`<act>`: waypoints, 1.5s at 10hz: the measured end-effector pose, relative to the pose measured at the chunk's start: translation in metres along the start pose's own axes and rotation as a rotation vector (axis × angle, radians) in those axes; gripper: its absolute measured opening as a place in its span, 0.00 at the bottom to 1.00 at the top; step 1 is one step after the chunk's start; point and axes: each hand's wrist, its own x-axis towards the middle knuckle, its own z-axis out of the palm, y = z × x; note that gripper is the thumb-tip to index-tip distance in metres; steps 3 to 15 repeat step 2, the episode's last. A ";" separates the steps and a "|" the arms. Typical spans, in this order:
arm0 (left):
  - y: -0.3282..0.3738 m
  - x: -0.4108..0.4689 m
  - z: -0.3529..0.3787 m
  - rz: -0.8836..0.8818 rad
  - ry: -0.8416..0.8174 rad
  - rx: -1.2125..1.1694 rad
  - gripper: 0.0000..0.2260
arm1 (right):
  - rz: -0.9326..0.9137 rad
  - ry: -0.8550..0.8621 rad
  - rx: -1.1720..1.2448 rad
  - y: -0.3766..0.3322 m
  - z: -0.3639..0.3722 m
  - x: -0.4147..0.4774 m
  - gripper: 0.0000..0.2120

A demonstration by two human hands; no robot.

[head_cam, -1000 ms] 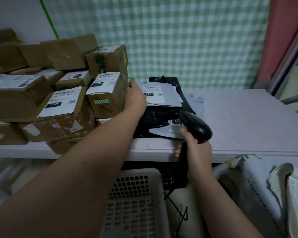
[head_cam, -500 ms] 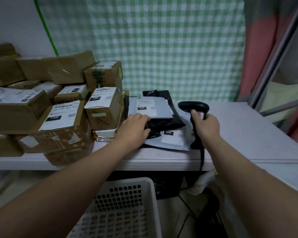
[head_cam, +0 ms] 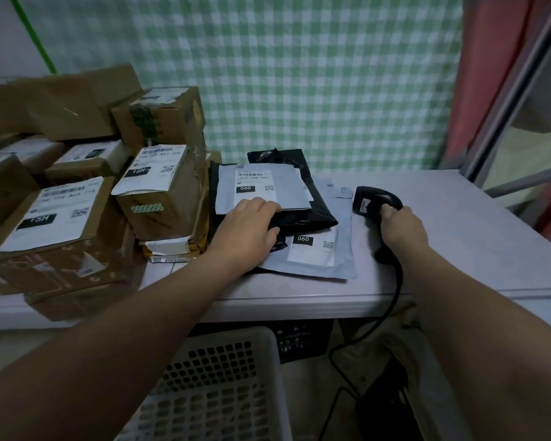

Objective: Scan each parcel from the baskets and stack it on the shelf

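My left hand (head_cam: 248, 227) has moved off the cardboard boxes (head_cam: 159, 192) and now presses flat on the top mailer bag (head_cam: 277, 189) – that parcel is stacked. To its right, my right hand (head_cam: 401, 227) grips the barcode scanner (head_cam: 371, 200), now up on the shelf (head_cam: 442, 243). Below my hands, the white basket (head_cam: 236, 334) looks empty – I cannot see inside the black basket (head_cam: 303, 342).

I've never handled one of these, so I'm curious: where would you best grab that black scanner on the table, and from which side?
Take the scanner by its slim handle, coming from the table's near edge, as the right hand does. Its broad head points away and its cable trails off that near edge, so the handle faces you.
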 end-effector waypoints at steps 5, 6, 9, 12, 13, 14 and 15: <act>0.000 -0.011 -0.022 0.006 0.038 0.022 0.17 | -0.227 0.142 -0.290 -0.017 -0.024 -0.028 0.27; 0.000 -0.011 -0.022 0.006 0.038 0.022 0.17 | -0.227 0.142 -0.290 -0.017 -0.024 -0.028 0.27; 0.000 -0.011 -0.022 0.006 0.038 0.022 0.17 | -0.227 0.142 -0.290 -0.017 -0.024 -0.028 0.27; 0.000 -0.011 -0.022 0.006 0.038 0.022 0.17 | -0.227 0.142 -0.290 -0.017 -0.024 -0.028 0.27; 0.000 -0.011 -0.022 0.006 0.038 0.022 0.17 | -0.227 0.142 -0.290 -0.017 -0.024 -0.028 0.27; 0.000 -0.011 -0.022 0.006 0.038 0.022 0.17 | -0.227 0.142 -0.290 -0.017 -0.024 -0.028 0.27; 0.000 -0.011 -0.022 0.006 0.038 0.022 0.17 | -0.227 0.142 -0.290 -0.017 -0.024 -0.028 0.27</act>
